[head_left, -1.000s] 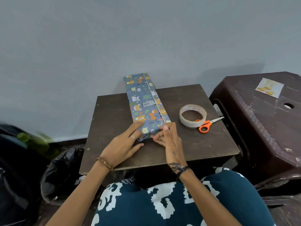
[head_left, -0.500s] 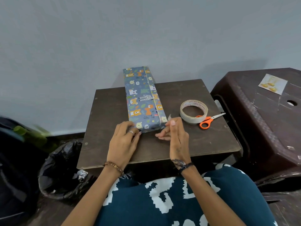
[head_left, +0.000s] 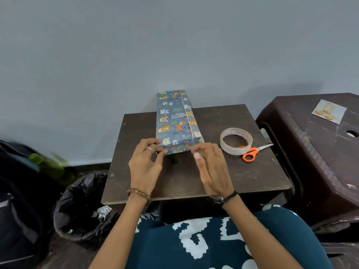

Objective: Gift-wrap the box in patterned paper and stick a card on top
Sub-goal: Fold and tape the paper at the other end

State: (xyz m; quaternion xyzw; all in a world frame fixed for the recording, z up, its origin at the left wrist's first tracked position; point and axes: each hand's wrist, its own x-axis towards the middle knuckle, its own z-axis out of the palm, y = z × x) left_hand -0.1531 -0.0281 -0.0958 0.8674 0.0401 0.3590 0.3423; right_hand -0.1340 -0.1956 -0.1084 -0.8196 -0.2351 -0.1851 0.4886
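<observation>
A long box wrapped in blue paper with animal prints lies lengthwise on the small dark table, its far end past the table's back edge. At its near end a paper flap sticks out flat. My left hand pinches the flap's left corner. My right hand pinches the flap's right corner with curled fingers. A roll of clear tape and orange-handled scissors lie right of the box. A pale card with yellow shapes rests on the brown plastic stool.
A black bin bag with crumpled scraps stands left of the table. A dark backpack sits further left. A grey wall is right behind the table. My patterned teal lap fills the bottom of the view.
Both hands moved apart from the middle of the box's near end to its two corners, and the end flap now shows between them. The box has turned straighter on the table.
</observation>
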